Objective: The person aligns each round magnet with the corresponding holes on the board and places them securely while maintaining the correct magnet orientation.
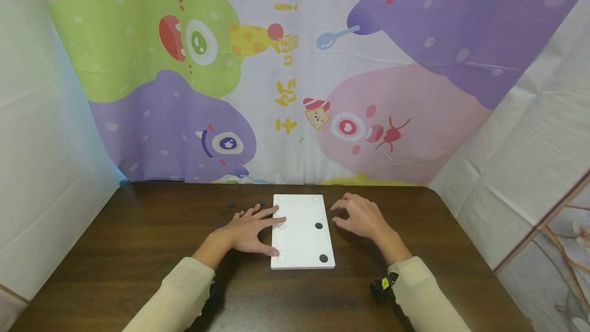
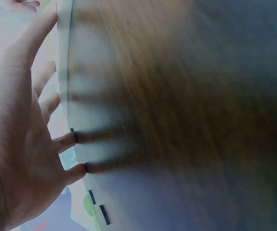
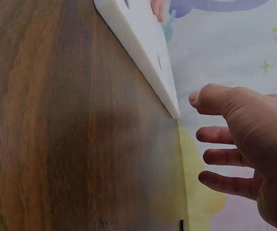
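A white rectangular board (image 1: 301,240) with shallow round recesses lies on the table. Two of its right-side recesses hold black discs, one mid-length (image 1: 319,226) and one at the near corner (image 1: 323,258). My left hand (image 1: 251,232) is spread over the board's left edge, with thumb and fingertips touching it. To the right of the board, my right hand (image 1: 361,216) hovers with loosely bent fingers (image 3: 222,182) and nothing between them. More black discs lie beyond the left hand, including one disc (image 1: 232,204) and another disc (image 1: 261,202). The left hand partly hides a further disc (image 1: 221,224).
The dark wooden table (image 1: 304,301) ends at a cartoon-printed curtain (image 1: 286,158) behind the board. White cloth walls stand at both sides. A black band (image 1: 384,284) is on the right wrist. In the right wrist view, a small dark piece (image 3: 181,225) shows at the bottom.
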### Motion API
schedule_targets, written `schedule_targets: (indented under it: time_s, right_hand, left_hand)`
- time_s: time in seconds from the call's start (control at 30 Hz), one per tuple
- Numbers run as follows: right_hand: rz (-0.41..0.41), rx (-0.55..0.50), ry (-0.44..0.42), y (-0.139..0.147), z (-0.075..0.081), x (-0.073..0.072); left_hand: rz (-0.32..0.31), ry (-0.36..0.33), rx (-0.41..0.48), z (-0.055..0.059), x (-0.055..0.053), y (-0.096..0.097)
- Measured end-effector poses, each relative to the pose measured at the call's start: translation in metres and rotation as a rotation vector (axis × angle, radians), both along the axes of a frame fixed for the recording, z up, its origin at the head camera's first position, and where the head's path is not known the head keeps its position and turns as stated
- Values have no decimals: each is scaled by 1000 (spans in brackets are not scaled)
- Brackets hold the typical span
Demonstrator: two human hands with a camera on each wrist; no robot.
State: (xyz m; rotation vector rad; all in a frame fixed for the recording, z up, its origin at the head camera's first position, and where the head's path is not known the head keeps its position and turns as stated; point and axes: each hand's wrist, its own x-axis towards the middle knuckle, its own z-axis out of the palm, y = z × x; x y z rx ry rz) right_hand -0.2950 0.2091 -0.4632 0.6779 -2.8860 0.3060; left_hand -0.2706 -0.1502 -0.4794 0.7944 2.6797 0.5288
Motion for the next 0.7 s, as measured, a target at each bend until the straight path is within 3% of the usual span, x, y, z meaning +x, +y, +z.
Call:
schedule_targets:
  time_s: [0.7]
  right_hand:
    - [-43, 5, 22, 12, -1, -7]
  left_hand:
    - [4, -4, -4, 1, 1, 1]
